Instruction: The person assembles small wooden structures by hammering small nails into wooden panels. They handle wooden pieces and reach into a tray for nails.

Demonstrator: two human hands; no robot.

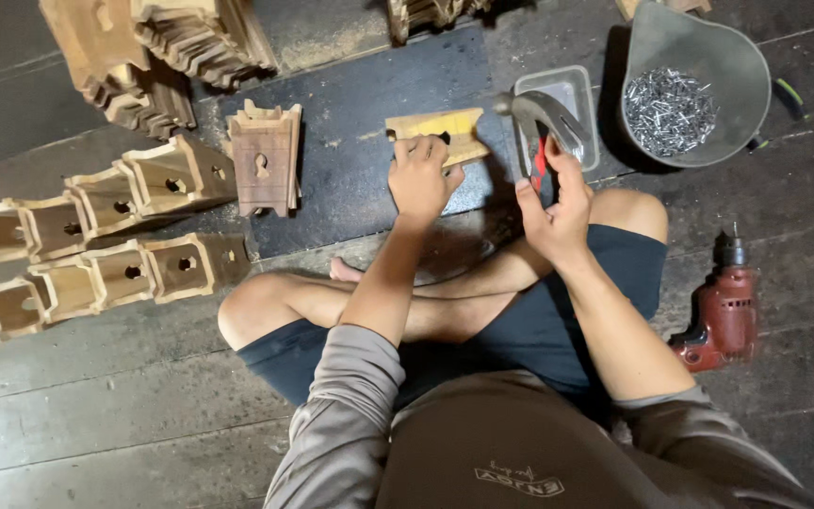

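While you sat cross-legged on the dark plank floor [96,415], rows of small wooden boxes [96,245] with round holes lay at your far left, and one darker box [263,158] stood apart beside them. Your left hand [419,179] pressed down with fingers curled on a yellowish wooden piece [445,128] resting on the black mat [350,113]. Your right hand [558,203] gripped the red-and-black handle of a hammer [544,118], head raised. Further right sat a grey scoop [708,42] of nails [669,108] and a red drill [723,306].
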